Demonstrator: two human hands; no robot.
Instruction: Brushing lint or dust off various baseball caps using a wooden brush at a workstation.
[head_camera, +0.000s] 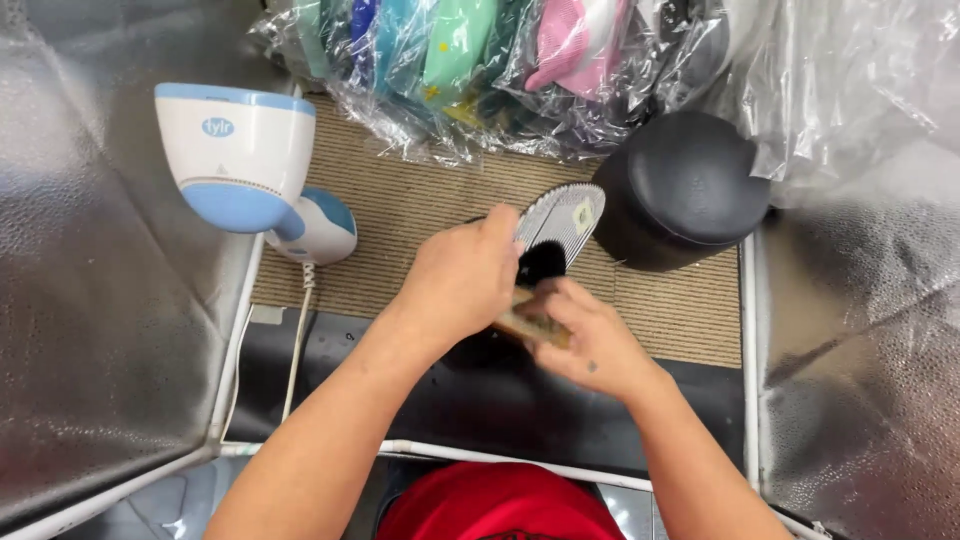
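The left hand (462, 280) was closed around a dark shoe (556, 235) whose pale ribbed sole faced up, just beyond its fingertips, while the right hand (585, 340), touching the left one, gripped a wooden-backed brush (530, 325) pressed against the shoe's dark part. Beyond the right hand stood a round black form (685, 190) on the woven mat (400, 200) of the bench, and well off from the left hand's outer side stood a white and blue steamer (245, 160), with bagged coloured items (480, 60) farther beyond both
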